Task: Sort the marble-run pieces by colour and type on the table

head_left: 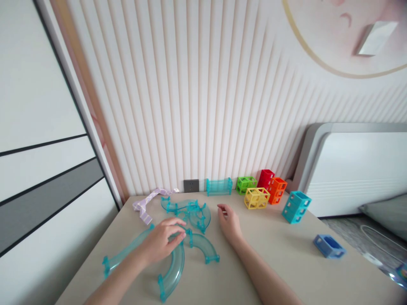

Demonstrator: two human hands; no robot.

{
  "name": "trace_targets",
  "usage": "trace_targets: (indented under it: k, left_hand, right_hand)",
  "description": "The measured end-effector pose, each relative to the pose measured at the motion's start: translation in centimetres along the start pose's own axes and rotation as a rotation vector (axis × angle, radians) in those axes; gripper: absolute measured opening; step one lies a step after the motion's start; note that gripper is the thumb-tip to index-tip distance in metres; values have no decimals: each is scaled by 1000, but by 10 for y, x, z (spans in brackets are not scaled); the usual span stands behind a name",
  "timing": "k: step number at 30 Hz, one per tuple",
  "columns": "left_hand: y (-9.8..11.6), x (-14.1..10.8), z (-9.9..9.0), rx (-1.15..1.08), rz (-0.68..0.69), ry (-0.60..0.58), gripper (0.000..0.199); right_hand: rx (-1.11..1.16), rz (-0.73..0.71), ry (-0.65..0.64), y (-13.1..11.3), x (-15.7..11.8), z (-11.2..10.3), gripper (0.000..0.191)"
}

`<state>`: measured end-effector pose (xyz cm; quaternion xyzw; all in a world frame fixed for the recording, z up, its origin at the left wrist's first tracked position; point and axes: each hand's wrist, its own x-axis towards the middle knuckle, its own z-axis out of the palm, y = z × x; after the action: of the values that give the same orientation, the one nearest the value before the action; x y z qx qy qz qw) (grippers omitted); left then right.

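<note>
Forearms [260,271], tubes [177,266], left grip [165,239] loose, hold unclear, right grip [230,222] half-curled, empty, hollow blocks [329,246]

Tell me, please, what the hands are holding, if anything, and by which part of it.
The right hand holds nothing visible. The left hand is over a curved teal piece; whether it grips it cannot be told.

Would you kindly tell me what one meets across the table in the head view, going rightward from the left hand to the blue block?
Left hand, short curved tube, right hand, yellow block, orange block, turquoise block, blue block.
</note>
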<state>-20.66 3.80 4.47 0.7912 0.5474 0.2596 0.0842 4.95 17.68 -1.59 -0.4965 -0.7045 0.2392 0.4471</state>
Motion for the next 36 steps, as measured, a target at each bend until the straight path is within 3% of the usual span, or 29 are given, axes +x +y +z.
trace_targets:
  k: [5, 9, 12, 17, 26, 36]
  left_hand:
    - [-9, -29, 7, 90, 66, -33, 29]
    - [-16, -33, 18, 119, 58, -42, 33]
    - [-15, -31, 25, 94, 37, 3, 31]
    - [-11, -27, 33, 88, 22, 77, 30]
    - [-21, -25, 43, 137, 44, 88, 34]
    - [-17, -26, 32, 77, 66, 52, 35]
  right_hand:
    - [33, -158, -192, -31, -37, -7, 27]
    - [-9, -335, -427, -52, -50, -19, 28]
    - [-73, -428, -521, -67, -54, -26, 29]
    - [-230, -443, -555, -80, -65, -24, 29]
    - [-337, -341, -527, -61, -66, -12, 52]
    - [-317, -344, -554, -59, -61, -14, 66]
